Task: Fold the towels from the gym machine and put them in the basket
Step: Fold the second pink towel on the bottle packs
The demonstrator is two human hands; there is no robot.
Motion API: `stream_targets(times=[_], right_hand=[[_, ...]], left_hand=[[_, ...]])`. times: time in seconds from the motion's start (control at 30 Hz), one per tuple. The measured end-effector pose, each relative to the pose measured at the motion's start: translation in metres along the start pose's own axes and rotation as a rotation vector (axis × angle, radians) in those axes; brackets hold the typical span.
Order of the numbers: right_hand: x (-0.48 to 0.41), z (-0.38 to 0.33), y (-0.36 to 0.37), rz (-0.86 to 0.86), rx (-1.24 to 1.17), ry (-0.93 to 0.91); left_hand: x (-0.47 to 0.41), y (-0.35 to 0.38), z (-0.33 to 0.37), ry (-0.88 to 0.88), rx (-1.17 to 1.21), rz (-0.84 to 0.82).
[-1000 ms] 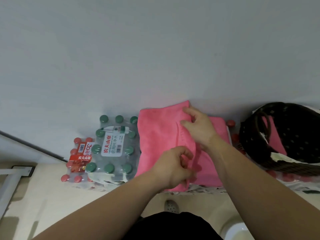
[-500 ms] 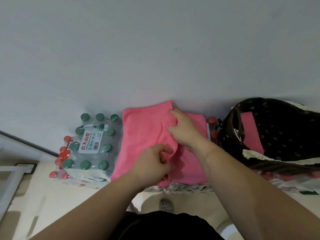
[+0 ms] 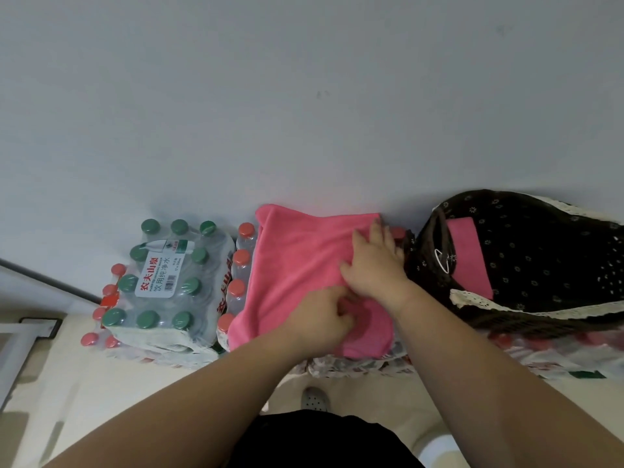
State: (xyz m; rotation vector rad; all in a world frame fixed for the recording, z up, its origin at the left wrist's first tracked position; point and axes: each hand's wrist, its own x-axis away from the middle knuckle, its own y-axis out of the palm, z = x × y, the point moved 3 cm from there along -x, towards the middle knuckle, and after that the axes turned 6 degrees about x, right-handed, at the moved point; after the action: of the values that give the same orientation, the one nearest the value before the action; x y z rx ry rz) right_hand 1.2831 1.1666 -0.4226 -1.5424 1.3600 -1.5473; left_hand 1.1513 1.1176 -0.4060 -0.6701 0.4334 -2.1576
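- I am reading this as the folding step: the towel [image 3: 297, 265] is lying spread over the red-cap pack [image 3: 238, 288], with its far edge against the wall, just beside the basket [image 3: 540, 238].
- The left hand [image 3: 320, 315] is pinching a bunch of cloth near the pack's front edge, fingers curled in.
- The right hand [image 3: 374, 268] is pressing flat on the towel near the pack's far right corner, fingers straight and spread.
- I am judging that the next move is calling for carrying the pinched edge over the pressed half, squaring the corners, then lifting the bundle right into the basket, where a second towel [image 3: 469, 261] is lying folded.
- The left fingertips are sinking into the cloth, so I am not seeing how much they are holding.
- The basket is running off the right edge of the view, the gym machine is not showing, and the green-cap pack [image 3: 165, 285] is sitting untouched at the left.
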Motion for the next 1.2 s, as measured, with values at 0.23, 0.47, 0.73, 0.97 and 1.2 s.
stream_targets(times=[0.23,0.47,0.73,0.97,1.2], right_hand=[[-0.001,-0.063,0.0,0.035,-0.055,-0.257],[-0.013,-0.126,0.008,0.003,-0.092,-0.391],[-0.023,-0.147,0.019,0.018,0.045,-0.293],[-0.021,-0.158,0.013,0.173,-0.033,-0.286],[-0.015,-0.21,0.014,0.236,-0.089,-0.336]], left_hand=[[0.051,-0.073,-0.06,-0.161,-0.01,0.609],[0.085,-0.081,-0.11,-0.343,-0.044,0.58],[0.082,-0.07,-0.117,-0.264,-0.097,0.553],[0.085,-0.085,-0.113,-0.267,0.071,0.556],[0.105,-0.117,-0.143,-0.405,0.44,0.574]])
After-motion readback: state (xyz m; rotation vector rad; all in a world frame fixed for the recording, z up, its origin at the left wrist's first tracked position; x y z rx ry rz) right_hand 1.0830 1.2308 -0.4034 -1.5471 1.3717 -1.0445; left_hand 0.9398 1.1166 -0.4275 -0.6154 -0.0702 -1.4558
